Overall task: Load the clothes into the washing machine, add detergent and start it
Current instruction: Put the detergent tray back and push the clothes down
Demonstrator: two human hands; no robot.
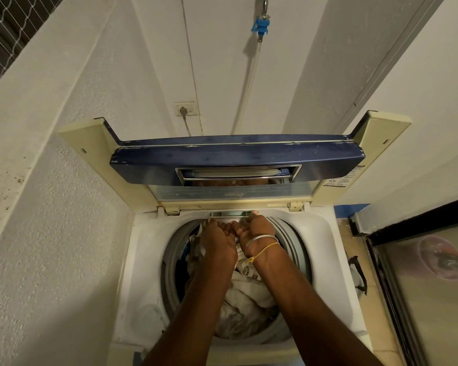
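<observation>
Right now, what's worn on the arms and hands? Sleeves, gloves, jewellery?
No sleeves or gloves in view; both forearms are bare. The wrist of the right hand has a thin silver bangle and a knotted yellow thread. The left hand and its wrist show nothing worn.

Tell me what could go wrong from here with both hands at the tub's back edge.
The raised lid stands close behind the left hand and right hand; a bump might drop it on them. The bracelets on the right wrist could snag on the clothes heaped beneath it.
</observation>
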